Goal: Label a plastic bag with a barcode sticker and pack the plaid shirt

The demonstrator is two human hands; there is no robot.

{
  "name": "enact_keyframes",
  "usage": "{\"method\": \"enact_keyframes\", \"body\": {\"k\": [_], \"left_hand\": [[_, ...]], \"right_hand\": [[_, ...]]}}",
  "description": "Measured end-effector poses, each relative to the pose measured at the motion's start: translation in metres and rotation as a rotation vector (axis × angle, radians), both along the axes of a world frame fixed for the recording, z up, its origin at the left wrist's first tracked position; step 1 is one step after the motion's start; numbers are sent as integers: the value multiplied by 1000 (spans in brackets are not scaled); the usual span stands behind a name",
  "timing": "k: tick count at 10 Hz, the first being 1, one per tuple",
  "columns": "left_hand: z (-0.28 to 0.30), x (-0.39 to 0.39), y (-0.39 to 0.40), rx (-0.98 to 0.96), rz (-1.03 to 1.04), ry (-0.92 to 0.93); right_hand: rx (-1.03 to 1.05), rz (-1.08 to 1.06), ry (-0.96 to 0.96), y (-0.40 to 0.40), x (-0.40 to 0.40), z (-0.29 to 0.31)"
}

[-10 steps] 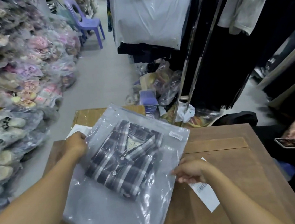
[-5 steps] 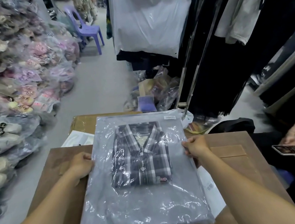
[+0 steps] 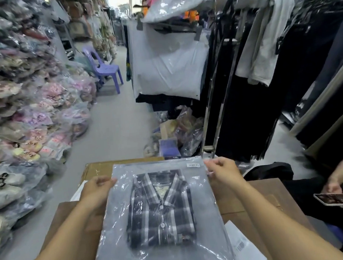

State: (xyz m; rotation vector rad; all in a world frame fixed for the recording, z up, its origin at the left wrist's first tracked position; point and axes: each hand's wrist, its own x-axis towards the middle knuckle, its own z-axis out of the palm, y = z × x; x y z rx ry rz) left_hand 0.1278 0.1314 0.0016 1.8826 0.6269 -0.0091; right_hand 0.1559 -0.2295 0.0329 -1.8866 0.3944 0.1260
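Observation:
A folded dark plaid shirt (image 3: 159,212) lies inside a clear grey plastic bag (image 3: 163,257) on the brown table (image 3: 259,196). A small white barcode sticker (image 3: 193,165) sits near the bag's far right corner. My left hand (image 3: 97,188) grips the bag's far left edge. My right hand (image 3: 222,170) grips its far right edge, beside the sticker. A white sheet with barcode labels (image 3: 242,247) pokes out from under the bag's right side.
A cardboard box (image 3: 98,169) stands beyond the table. Bagged slippers (image 3: 22,125) pile up on the left, clothes racks (image 3: 266,65) on the right. A purple chair (image 3: 106,70) stands in the aisle. A seated person's hand with a phone (image 3: 335,198) is at right.
The bag was turned from a slant to square with me. Both hands slid along its sides up to the far corners. The camera tilted upward.

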Motion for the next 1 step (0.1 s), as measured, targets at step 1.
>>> {"method": "enact_keyframes", "body": {"k": [1], "left_hand": [[80,17,-25,-265,-51,-204]], "right_hand": [[216,82,-134,9,6,81]]}}
